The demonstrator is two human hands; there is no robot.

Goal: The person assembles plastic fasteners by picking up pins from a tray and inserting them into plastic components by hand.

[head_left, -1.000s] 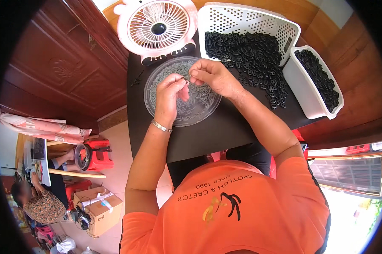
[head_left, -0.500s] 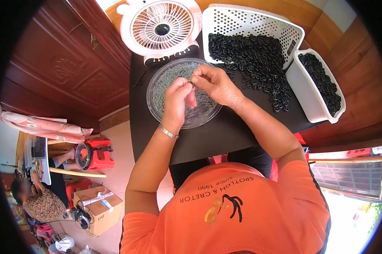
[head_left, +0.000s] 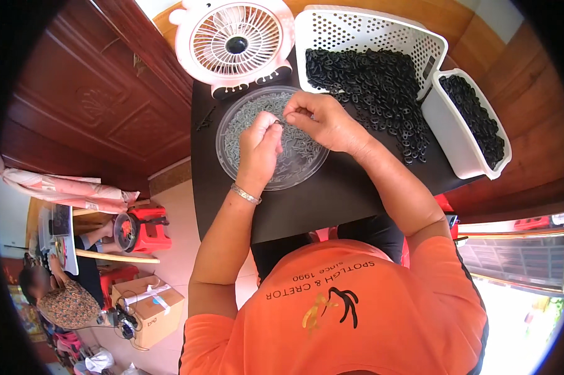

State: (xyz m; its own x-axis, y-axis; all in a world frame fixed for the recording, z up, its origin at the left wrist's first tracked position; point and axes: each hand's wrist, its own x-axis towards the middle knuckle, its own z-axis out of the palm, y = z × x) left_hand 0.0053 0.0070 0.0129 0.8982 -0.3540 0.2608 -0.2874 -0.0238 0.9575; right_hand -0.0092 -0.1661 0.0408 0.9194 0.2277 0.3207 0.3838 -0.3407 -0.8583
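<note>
Over a round clear tray (head_left: 227,164) of small grey screw-like pieces (head_left: 241,125), my two hands are raised close together. Pinched in my left hand (head_left: 261,147) is a small black plastic piece (head_left: 278,122), its end showing at thumb and forefinger. My right hand (head_left: 324,122) is closed in a pinch just beside it; whatever lies between those fingertips is too small to make out. Black plastic pieces (head_left: 382,84) with holes spill from a white perforated basket (head_left: 366,28) onto the table, right of the tray.
A pink and white fan (head_left: 235,47) stands behind the tray. At the right is a white bin (head_left: 452,137) filled with black pieces. A few dark bits (head_left: 204,119) lie on the black table (head_left: 307,215), left of the tray. Another person (head_left: 66,300) sits far left, near a cardboard box (head_left: 151,312).
My hands have drawn slightly apart at the fingertips. My left fingers have curled in more around the black piece.
</note>
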